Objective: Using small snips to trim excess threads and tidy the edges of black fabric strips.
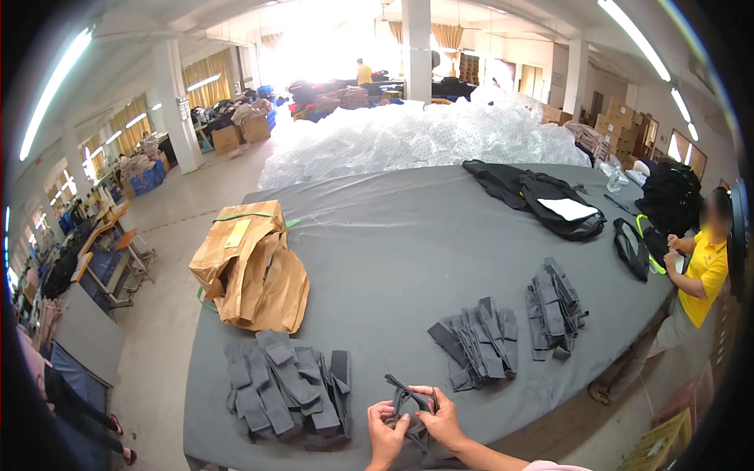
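Near the table's front edge, my left hand (385, 436) and my right hand (444, 422) are both closed on a dark grey fabric strip (406, 400). The strip is bent between the fingers, and its lower end hangs below them. A thin dark item shows by my right fingers, too small to name. To the left of my hands lies a large pile of folded grey fabric strips (275, 388). A second bunch of strips (481, 341) is just beyond my right hand, and a third bunch (554, 306) sits farther right.
An opened brown paper package (263, 275) with green strapping stands on the table's (369, 259) left side. Black bags (542, 200) and a white sheet (567, 209) lie at the far right. A person in yellow (703, 275) stands there. Clear plastic bundles (408, 141) rise behind the table.
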Available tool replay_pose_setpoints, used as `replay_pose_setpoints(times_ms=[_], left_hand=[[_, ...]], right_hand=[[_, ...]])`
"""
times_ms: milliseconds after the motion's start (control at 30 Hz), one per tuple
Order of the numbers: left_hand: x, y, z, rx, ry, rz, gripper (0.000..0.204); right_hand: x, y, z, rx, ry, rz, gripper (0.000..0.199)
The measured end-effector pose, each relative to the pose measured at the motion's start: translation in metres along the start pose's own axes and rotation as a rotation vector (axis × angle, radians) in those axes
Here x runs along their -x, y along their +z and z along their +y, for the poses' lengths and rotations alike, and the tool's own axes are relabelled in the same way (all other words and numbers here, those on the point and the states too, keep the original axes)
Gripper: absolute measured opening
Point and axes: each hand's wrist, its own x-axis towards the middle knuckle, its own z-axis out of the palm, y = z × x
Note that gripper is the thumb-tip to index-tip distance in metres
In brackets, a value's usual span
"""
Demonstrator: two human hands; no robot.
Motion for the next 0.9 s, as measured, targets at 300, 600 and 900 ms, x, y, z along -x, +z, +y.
replay_pose_setpoints(times_ms=[300,600,900], left_hand=[[-0.016,-0.016,0.012,0.125,-0.019,-0.113,0.037],[-0.039,-0.03,0.02,-0.088,0.219,-0.244,0.027],[-0.004,-0.001,-0.014,0.208,-0.167,-0.255,0.038]], right_hand=[[-0.005,0.016,-0.003,-0.181,0.107,-0.011,0.051],[0.007,0.026,-0.013,-0.302,0.183,0.128,0.049],[0.015,0.03,-0.022,-0.321,0.044,0.32,0.044]])
